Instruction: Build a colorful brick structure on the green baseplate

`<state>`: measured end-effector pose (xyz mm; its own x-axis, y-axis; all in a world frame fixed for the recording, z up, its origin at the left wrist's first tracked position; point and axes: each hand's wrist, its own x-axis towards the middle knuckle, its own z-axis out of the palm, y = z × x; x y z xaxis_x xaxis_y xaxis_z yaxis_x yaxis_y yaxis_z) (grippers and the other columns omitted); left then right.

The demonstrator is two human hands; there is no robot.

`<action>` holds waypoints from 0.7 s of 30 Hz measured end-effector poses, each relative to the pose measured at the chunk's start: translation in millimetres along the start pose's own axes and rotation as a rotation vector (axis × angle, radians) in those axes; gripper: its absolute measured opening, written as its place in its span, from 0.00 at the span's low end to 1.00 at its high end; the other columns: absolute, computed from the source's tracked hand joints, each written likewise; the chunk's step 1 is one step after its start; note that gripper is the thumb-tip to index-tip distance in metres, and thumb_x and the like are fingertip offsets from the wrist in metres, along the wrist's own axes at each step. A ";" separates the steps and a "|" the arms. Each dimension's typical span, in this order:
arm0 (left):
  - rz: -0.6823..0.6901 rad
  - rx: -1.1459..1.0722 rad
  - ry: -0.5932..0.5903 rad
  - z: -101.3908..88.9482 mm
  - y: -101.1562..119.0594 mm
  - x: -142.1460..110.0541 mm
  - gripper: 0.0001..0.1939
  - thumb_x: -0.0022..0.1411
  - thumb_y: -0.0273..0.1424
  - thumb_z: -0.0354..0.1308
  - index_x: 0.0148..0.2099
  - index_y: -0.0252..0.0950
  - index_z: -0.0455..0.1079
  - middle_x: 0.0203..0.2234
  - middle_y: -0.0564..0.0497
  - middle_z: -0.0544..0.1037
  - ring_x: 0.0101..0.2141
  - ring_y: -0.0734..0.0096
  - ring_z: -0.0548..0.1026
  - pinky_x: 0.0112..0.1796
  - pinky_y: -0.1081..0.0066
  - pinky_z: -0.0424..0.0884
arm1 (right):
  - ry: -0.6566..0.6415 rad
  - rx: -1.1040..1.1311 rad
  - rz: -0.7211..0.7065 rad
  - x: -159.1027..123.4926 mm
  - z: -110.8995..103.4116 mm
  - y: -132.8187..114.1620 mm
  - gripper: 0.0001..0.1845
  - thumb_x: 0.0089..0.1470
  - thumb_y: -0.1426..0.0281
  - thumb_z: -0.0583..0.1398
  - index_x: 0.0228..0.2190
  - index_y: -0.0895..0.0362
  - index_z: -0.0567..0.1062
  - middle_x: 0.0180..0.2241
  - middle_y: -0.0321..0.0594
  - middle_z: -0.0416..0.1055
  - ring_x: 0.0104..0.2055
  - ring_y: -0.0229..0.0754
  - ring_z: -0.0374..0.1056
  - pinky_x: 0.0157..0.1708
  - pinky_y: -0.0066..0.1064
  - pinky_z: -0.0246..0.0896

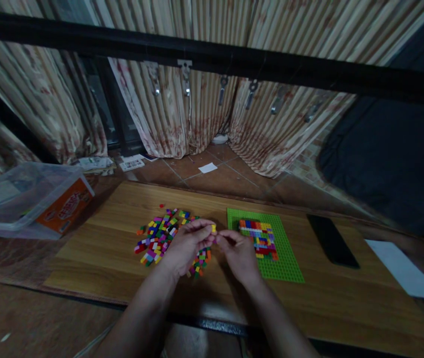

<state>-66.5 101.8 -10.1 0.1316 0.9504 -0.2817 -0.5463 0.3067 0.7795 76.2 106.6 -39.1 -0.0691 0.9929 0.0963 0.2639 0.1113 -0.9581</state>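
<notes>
My left hand (189, 243) pinches a small yellow toy building brick (213, 228) between thumb and fingers, above the right edge of a loose pile of bricks (158, 236). Close against it, my right hand (239, 253) is closed in a pinch, with a bit of purple brick (213, 239) showing at its fingertips. Whether the yellow and purple pieces are joined cannot be seen. Right of my hands lies a green baseplate (289, 256), bearing a built block of many-coloured bricks (258, 238); my right hand covers part of the baseplate's left side.
The wooden table (96, 248) carries a dark phone-like slab (333, 241) and a white sheet (405, 268) on the right. A clear plastic box (29, 199) with an orange label stands at the left. A dark bar (212, 52) crosses before striped curtains (212, 109).
</notes>
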 end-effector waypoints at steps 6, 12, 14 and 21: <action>0.002 0.018 0.029 -2.1 0.7 1.3 0.16 0.46 0.29 0.69 0.39 0.32 0.75 0.26 0.52 0.77 0.26 0.80 0.72 0.31 0.78 0.68 | -0.127 -0.410 -0.188 -8.1 4.4 -0.2 0.10 0.51 0.76 0.58 0.33 0.54 0.78 0.35 0.40 0.76 0.38 0.41 0.71 0.41 0.33 0.64; -0.009 0.079 0.072 1.9 3.1 0.7 0.17 0.44 0.31 0.70 0.39 0.32 0.75 0.26 0.51 0.77 0.25 0.79 0.73 0.32 0.76 0.69 | 0.009 -0.199 -0.129 -9.3 -0.6 -10.2 0.12 0.54 0.69 0.58 0.41 0.54 0.75 0.37 0.40 0.76 0.38 0.41 0.72 0.41 0.33 0.66; -0.010 0.114 0.083 3.8 2.6 0.6 0.17 0.44 0.32 0.70 0.38 0.32 0.75 0.26 0.51 0.77 0.25 0.79 0.72 0.33 0.75 0.69 | 0.039 -0.077 -0.116 -9.7 -3.5 -13.8 0.15 0.54 0.67 0.59 0.44 0.54 0.73 0.36 0.39 0.76 0.36 0.40 0.72 0.39 0.32 0.67; -0.047 0.158 0.042 11.9 -4.0 0.6 0.18 0.42 0.32 0.71 0.38 0.33 0.74 0.25 0.53 0.77 0.24 0.79 0.72 0.28 0.77 0.65 | 0.015 -0.064 -0.206 -9.6 -14.2 -21.1 0.09 0.55 0.66 0.58 0.36 0.54 0.77 0.32 0.37 0.73 0.34 0.38 0.69 0.36 0.30 0.65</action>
<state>-54.4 101.8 -6.8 0.1179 0.9328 -0.3405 -0.4033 0.3583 0.8420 85.0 95.2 -16.0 -0.1135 0.9495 0.2924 0.3066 0.3134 -0.8988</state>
